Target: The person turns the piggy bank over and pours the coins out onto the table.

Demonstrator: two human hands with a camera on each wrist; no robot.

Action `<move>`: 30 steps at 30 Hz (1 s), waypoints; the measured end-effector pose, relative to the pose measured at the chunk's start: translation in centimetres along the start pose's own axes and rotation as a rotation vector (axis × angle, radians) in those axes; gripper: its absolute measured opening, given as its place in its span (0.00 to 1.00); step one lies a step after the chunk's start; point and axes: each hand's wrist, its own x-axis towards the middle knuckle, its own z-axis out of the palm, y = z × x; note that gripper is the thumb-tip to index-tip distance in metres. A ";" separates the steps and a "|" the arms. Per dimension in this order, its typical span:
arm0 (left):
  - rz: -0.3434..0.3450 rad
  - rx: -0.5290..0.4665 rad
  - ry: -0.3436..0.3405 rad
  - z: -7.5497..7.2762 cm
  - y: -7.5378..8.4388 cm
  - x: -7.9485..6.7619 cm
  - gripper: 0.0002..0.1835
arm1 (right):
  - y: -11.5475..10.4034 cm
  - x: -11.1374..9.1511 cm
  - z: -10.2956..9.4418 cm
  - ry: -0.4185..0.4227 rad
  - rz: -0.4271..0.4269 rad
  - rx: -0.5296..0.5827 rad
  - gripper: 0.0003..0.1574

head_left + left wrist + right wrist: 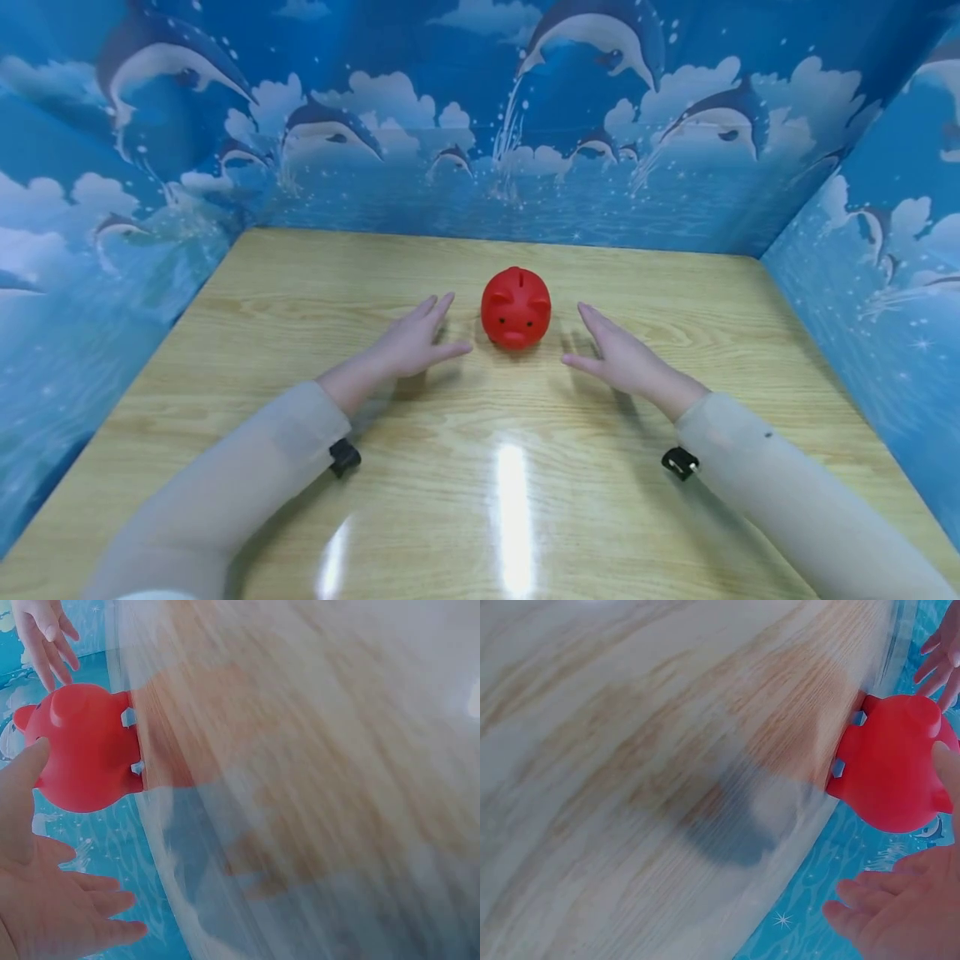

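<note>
Between hands (409, 346) (627, 359) (two), one piggybank (515, 308).

Head view: bright, fairly even lt., apparently from above. Glossy table (427, 508) throws a strong vert. glare streak (514, 521) at near ctr., plus a fainter one to its left. Soft shadows by left hand (408, 346), right hand (626, 358) & under red piggy bank (516, 310). Far backdrop (450, 133) well lit, fine detail a bit soft. Wrist views: dimmer, hazy, low contrast; tabletop washed out, grain smeared, w/ reddish reflection of piggy bank. Left wrist pic: white glare at right edge. Table edge bows slightly in both, prob. lens distortion.
</note>
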 end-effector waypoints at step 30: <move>-0.146 -0.691 -0.127 1.2 1.9 4.0 0.53 | -0.8 2.7 1.2 -0.022 -0.012 0.273 0.59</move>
